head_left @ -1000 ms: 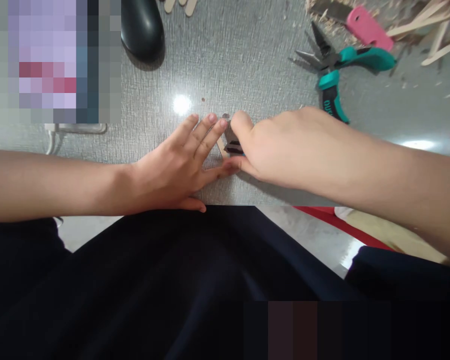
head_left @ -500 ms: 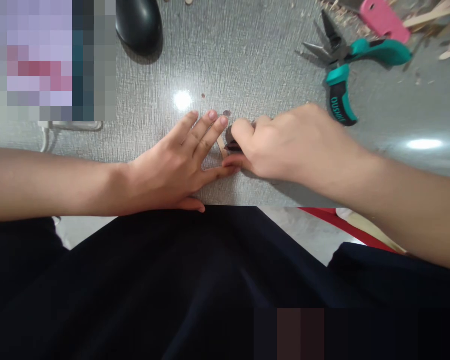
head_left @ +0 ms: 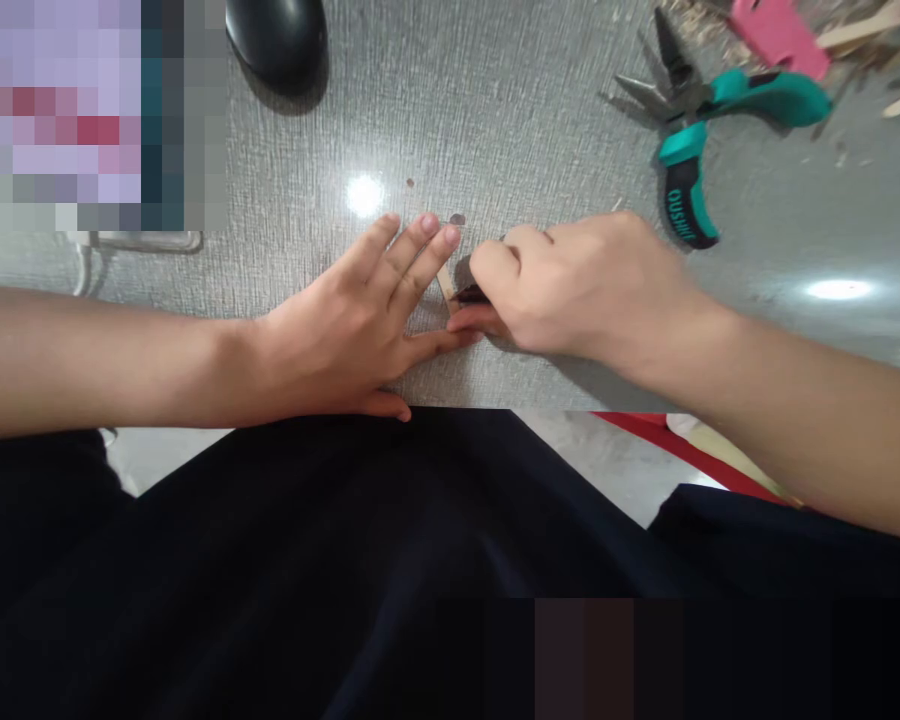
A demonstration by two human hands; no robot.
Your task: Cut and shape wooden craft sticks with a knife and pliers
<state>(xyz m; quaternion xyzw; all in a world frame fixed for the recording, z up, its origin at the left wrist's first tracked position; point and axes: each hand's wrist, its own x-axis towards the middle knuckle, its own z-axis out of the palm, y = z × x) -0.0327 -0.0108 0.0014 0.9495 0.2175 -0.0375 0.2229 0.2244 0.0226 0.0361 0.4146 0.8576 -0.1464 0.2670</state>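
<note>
My left hand (head_left: 356, 305) lies flat on the grey table, its fingers spread. Under and beside its fingertips is a thin pale wooden stick (head_left: 445, 282), mostly covered. Close on the right, my right hand (head_left: 570, 280) is closed around a small dark tool (head_left: 471, 294) whose kind I cannot make out. The tool's tip meets the stick near its lower end. My right thumb rests at that end of the stick, against a finger of my left hand. The rest of the tool is hidden inside the right fist.
Teal-handled pliers (head_left: 682, 125) lie with jaws apart at the upper right. Behind them are a pink object (head_left: 781, 38), wood shavings and several wooden sticks (head_left: 874, 25). A black computer mouse (head_left: 281, 42) sits at the upper left, near a blurred-out area and a white cable (head_left: 83, 270).
The whole view has shifted slightly. My right hand has tilted a little over the stick, its dark tool staying near the stick's lower end. My left hand keeps its place.
</note>
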